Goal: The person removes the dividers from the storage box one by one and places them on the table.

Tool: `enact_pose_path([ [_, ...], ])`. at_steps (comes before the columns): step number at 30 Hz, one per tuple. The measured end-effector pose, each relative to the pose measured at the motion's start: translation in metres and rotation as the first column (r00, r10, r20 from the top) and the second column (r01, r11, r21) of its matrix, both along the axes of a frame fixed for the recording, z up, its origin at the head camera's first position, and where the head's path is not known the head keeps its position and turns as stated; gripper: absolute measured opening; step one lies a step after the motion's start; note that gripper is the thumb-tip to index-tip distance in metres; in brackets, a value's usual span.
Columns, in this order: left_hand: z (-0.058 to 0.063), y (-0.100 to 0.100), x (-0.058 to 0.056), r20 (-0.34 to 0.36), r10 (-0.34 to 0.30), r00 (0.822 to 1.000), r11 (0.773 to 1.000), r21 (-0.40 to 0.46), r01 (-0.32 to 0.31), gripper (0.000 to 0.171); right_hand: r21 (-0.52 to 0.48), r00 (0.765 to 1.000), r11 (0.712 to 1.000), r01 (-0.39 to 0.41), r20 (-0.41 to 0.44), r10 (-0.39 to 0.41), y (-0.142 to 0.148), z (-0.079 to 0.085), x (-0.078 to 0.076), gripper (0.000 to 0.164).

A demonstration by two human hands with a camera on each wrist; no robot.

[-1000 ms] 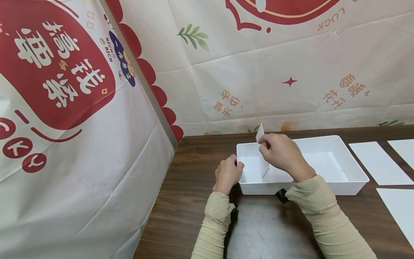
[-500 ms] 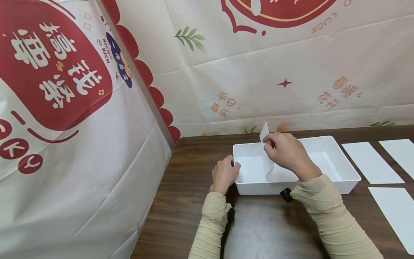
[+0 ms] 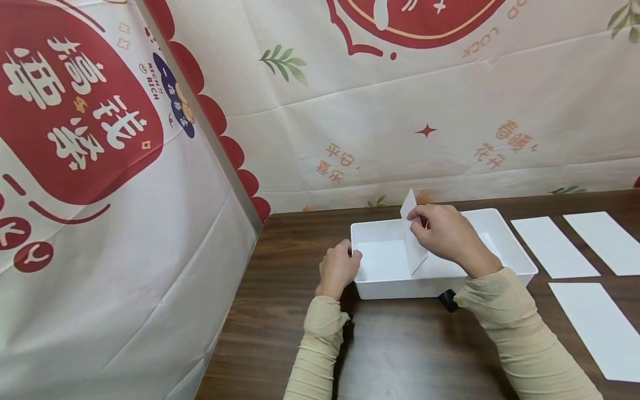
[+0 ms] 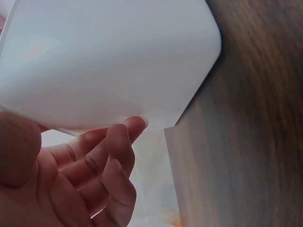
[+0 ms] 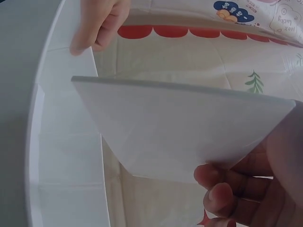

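Observation:
A long white plastic box (image 3: 400, 289) with low sloping walls sits on the brown table. My left hand (image 3: 337, 269) grips its left end wall, thumb at the rim; in the left wrist view the fingers rest along the outside of the box (image 4: 109, 71). Between thumb and fingers, my right hand (image 3: 452, 236) pinches a thin white panel (image 3: 414, 250). This panel stands upright crosswise inside the box, left of its middle, its far corner rising above the rim. In the right wrist view the panel (image 5: 175, 130) tapers in outline, with the fingers at one end.
Flat white sheets lie on the table right of the box: two at the back, one sheet (image 3: 555, 247) nearest the box, and a larger-looking one (image 3: 595, 328) in front. A printed cloth backdrop (image 3: 310, 122) hangs behind the table and another cloth hangs at the left.
The panel in my right hand has shifted to the right along the box. My left hand keeps its hold on the left end. The head view has turned slightly right.

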State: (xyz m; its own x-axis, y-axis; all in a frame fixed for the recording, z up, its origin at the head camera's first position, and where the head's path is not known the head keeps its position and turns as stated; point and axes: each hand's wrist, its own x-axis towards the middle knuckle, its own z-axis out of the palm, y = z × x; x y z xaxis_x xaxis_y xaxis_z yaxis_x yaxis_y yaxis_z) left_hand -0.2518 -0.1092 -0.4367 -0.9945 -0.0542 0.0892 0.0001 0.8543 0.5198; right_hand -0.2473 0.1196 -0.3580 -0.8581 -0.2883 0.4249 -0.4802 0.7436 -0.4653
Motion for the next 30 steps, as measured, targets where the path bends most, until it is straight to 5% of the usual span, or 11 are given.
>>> enact_pose_path([
  [16,-0.001,-0.004,0.0,0.013,0.002,1.0,1.0,0.01,-0.003,0.023,0.019,0.996,0.999,0.035,0.081,-0.037,0.035,0.006,0.013,0.02],
  [30,-0.001,0.002,0.003,0.012,-0.014,1.0,1.0,0.012,0.014,0.023,0.046,0.994,0.996,0.077,0.069,-0.08,0.077,0.007,0.03,0.019],
])
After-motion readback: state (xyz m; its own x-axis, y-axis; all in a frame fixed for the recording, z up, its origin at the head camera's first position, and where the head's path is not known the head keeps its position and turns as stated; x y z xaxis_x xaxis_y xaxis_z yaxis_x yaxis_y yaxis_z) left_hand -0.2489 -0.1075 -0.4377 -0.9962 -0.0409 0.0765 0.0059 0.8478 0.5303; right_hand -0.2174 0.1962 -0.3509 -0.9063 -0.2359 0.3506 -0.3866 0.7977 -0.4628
